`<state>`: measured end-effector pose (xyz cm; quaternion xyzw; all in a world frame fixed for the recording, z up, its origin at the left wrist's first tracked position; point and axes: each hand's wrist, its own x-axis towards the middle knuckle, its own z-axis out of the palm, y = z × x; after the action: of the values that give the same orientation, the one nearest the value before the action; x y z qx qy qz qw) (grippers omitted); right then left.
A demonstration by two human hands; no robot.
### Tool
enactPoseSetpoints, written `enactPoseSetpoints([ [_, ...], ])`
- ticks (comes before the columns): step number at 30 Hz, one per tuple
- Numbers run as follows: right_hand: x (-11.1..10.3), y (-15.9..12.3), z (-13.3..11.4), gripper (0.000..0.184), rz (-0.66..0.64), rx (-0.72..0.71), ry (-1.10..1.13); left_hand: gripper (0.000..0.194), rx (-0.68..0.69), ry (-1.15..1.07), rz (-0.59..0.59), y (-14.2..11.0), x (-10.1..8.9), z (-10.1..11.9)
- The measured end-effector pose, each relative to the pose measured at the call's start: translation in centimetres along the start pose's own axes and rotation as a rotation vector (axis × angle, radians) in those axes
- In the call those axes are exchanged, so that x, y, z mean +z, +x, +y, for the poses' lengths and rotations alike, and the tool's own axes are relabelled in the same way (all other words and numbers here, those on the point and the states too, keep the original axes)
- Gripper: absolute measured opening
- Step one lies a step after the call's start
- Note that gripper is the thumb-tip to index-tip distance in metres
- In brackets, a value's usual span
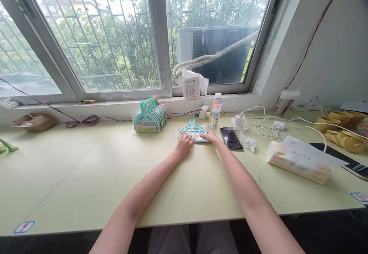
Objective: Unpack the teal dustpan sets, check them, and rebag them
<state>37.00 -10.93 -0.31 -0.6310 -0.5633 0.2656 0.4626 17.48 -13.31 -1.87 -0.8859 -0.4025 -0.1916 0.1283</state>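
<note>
A teal mini dustpan-and-brush set (192, 125) in clear packaging lies on the table in front of me, its looped handle pointing away. My left hand (184, 145) is closed at its lower left edge, fingers curled over the packaging. On the right edge, my right hand (210, 136) grips the same set between thumb and fingers; some fingertips are hidden. Left of my hands stands a row of several packaged dustpan sets (147, 122), upright and close together, mostly teal with an orange handle towards the back.
Right of the hands are a drink bottle (215, 110), a phone (231, 138), white chargers with tangled cables (258, 122) and a tissue pack (299, 162). Yellow rolls (342, 131) lie at far right. A cardboard box (36, 122) and coiled wire (83, 121) sit back left.
</note>
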Motion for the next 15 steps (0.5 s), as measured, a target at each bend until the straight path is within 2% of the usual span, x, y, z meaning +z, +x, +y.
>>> enactPoseSetpoints([
  [4, -0.1, 1.0, -0.9, 0.031, 0.035, 0.110, -0.109, 0.035, -0.055, -0.037, -0.057, 1.9, 1.2, 0.2],
  [7, -0.8, 0.4, -0.8, 0.040, 0.190, 0.130, -0.247, 0.037, -0.106, -0.078, -0.067, 3.2, 2.1, -0.5],
  [10, -2.2, -1.9, 0.8, 0.038, 0.372, 0.035, -0.347, 0.038, -0.146, -0.102, -0.057, 4.2, 3.0, -1.0],
  [15, -6.5, -6.6, 4.3, 0.035, 0.460, -0.037, -0.372, 0.039, -0.189, -0.122, -0.063, 5.5, 4.1, -1.2],
])
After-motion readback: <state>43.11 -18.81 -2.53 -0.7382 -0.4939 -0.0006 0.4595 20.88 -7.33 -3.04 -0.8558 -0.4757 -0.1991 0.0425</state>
